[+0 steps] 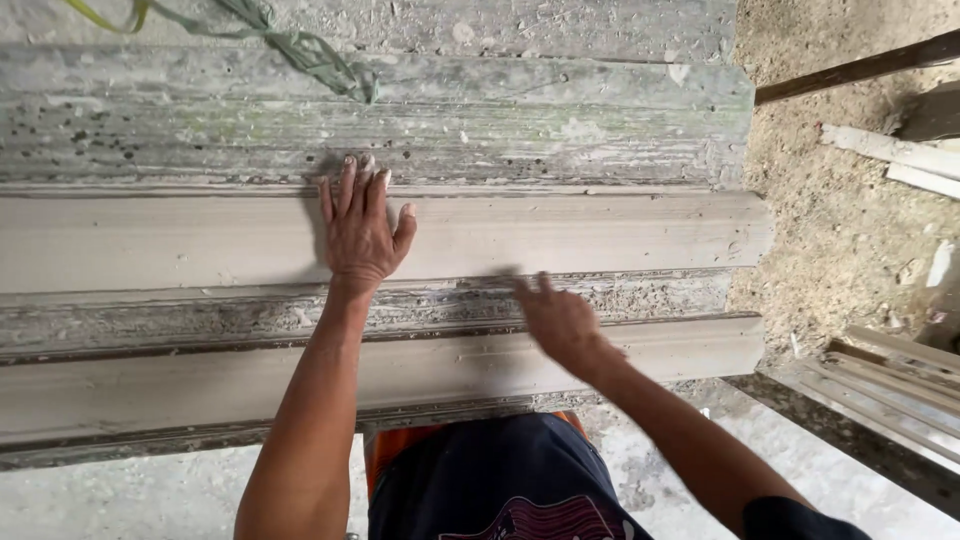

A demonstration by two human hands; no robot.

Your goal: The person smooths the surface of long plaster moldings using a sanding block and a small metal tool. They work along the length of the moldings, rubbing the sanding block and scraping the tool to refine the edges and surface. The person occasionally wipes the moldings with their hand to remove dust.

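Hands work bare grey moulding: left hand (360, 228) lies spread flat on the upper cast strip (560, 235) at mid-frame, right hand (560, 320), blurred, open above the lower strip (660, 350); both strips look smooth, still in their moulds.

Left hand (360, 228) flat on moulding (600, 232)

The long moulded slabs (560, 235) fill the frame from left to centre and leave bare room along their tops. A green strap (300, 45) lies at upper left (only there). Loose planks (895, 385) crowd the right edge.
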